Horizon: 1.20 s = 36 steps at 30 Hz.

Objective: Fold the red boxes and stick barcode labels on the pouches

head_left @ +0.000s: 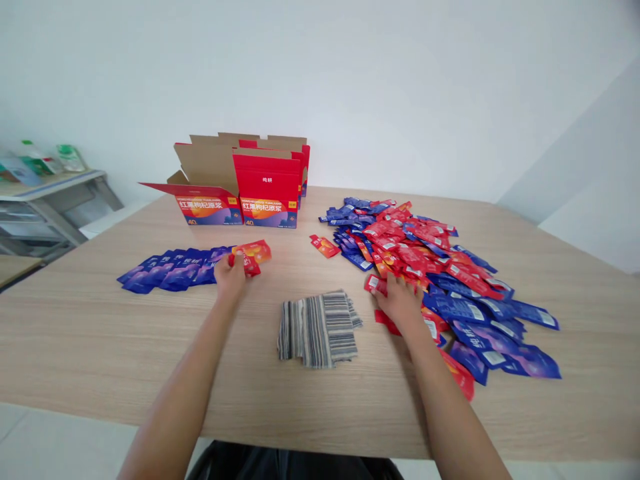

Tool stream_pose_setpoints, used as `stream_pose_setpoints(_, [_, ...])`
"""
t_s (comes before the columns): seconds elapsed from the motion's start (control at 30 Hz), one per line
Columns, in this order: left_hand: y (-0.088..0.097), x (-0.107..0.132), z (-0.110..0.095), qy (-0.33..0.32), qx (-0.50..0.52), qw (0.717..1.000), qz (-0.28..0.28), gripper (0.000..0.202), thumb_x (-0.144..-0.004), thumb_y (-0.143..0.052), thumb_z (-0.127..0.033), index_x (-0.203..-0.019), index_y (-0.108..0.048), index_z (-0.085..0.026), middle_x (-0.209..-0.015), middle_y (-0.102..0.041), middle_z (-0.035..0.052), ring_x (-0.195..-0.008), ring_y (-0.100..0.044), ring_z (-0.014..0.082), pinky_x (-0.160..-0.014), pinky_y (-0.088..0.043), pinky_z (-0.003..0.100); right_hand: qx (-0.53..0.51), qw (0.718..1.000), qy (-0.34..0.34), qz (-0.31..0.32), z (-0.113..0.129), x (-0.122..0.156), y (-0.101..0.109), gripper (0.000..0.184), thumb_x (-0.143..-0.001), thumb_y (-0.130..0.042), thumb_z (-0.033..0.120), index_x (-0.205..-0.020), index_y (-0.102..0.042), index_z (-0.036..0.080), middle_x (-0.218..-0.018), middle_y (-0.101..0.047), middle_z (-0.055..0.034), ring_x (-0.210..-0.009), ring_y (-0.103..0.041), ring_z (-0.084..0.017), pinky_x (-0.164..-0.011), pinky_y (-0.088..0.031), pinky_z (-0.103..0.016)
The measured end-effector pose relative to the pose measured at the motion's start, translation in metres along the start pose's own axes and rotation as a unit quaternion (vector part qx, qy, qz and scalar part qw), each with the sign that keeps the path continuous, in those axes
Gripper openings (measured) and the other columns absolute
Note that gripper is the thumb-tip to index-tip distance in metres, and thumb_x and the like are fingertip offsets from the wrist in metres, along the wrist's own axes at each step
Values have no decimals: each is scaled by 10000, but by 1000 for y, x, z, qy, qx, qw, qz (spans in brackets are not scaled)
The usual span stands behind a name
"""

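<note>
My left hand [231, 277] is closed, with a red sachet [251, 266] pinched at its fingers. It is at the right end of an overlapping row of blue sachets [175, 269]; an orange-and-red sachet [259, 250] lies just beyond the fingers. My right hand [401, 303] rests at the near left edge of a big mixed pile of red sachets [400, 243] and blue sachets [457, 307]. Its thumb and fingers are round a small red sachet [375, 284], and its fingertips are partly hidden among the pile.
Between my hands lies a folded striped cloth [320, 330]. A single red-orange sachet [325, 246] lies left of the pile. Open red cartons [267, 193] stand at the back left of the wooden table [300, 407]. Bottles [37, 157] sit on a side table at far left.
</note>
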<state>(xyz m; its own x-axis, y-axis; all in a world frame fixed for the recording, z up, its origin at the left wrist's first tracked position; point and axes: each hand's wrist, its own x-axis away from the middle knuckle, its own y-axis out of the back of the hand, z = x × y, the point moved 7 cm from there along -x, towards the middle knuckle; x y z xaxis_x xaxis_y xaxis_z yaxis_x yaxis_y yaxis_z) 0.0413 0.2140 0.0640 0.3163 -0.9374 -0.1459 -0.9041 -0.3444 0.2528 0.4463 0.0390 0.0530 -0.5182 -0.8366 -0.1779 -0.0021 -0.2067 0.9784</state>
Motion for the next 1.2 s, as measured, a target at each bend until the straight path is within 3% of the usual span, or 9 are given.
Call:
stream_pose_setpoints(0.13, [29, -18, -2, -37, -185, 981, -50, 166, -854, -612, -337, -896, -636, -179, -887, -674, 95, -908, -641, 287, -803, -513, 398, 65, 998, 6, 10, -8, 1, 1, 599, -875, -654, 446, -1384, -539, 152, -1261, -614, -217, -1185, -544, -397, -983, -364, -535])
stream_pose_setpoints(0.27, [36, -8, -11, -98, -341, 932, -77, 491, -868, -603, -319, -1319, -559, -130, -1216, -635, 206, -1171, -560, 379, -963, -460, 502, 77, 997, 5, -9, -5, 2, 9, 470, -837, -703, 453, -1210, -649, 172, -1195, -603, -198, -1148, -526, -387, -914, -391, -491])
stream_pose_setpoints(0.5, [26, 21, -35, -219, -319, 915, -111, 571, -886, -607, -405, -1374, -520, -122, -1433, -460, 237, -1323, -405, 432, -1082, -339, 593, -106, 978, 127, -129, 42, 26, 48, 182, -946, -521, 303, -1009, -631, 172, -990, -636, -144, -962, -575, -315, -853, -428, -444])
stream_pose_setpoints(0.63, [-20, 47, -40, -335, -147, 924, 113, 435, -968, -498, -440, -1307, -561, -175, -1327, -567, 159, -1274, -501, 294, -1100, -390, 485, -421, 889, 157, -86, 74, 48, 42, 357, -948, -551, 454, -1209, -550, 210, -956, -670, -62, -848, -621, -246, -761, -494, -363])
stream_pose_setpoints(0.73, [-60, 88, -34, -385, -96, 830, 391, 348, -938, -565, -414, -1221, -642, -227, -1253, -636, 101, -1204, -568, 234, -1049, -457, 387, -494, 847, 196, 30, 105, 65, 17, 445, -966, -536, 415, -1364, -484, 225, -1057, -699, -65, -934, -658, -235, -826, -524, -373])
stream_pose_setpoints(0.8, [-71, 109, -27, -400, -138, 768, 480, 271, -868, -665, -355, -1107, -706, -233, -1198, -663, 85, -1186, -572, 241, -1052, -448, 379, -402, 882, 241, 58, 120, 76, 6, 392, -949, -568, 342, -1320, -570, 214, -1162, -684, -115, -1069, -637, -271, -936, -495, -437])
stream_pose_setpoints(0.9, [-75, 114, -21, -394, -202, 747, 496, 251, -796, -743, -288, -1033, -727, -207, -1121, -674, 79, -1138, -573, 251, -1037, -436, 382, -229, 926, 300, 16, 130, 89, 5, 414, -909, -652, 292, -1316, -630, 219, -1397, -557, -191, -1293, -505, -357, -1067, -373, -557])
stream_pose_setpoints(1.07, [-77, 111, -17, -376, -239, 748, 492, 230, -785, -762, -274, -1005, -721, -220, -1090, -672, 50, -1120, -561, 240, -1020, -417, 365, -242, 865, 434, 72, 149, 107, 0, 174, -922, -678, 294, -1084, -743, 293, -1281, -658, -72, -1223, -563, -273, -993, -443, -457])
stream_pose_setpoints(1.2, [-80, 115, -16, -380, -262, 729, 506, 225, -788, -774, -275, -1001, -727, -221, -1083, -691, 41, -1123, -558, 238, -1018, -398, 359, -260, 878, 400, 45, 146, 84, -17, 115, -872, -725, 238, -978, -757, 268, -1249, -683, -64, -1225, -563, -275, -999, -437, -457])
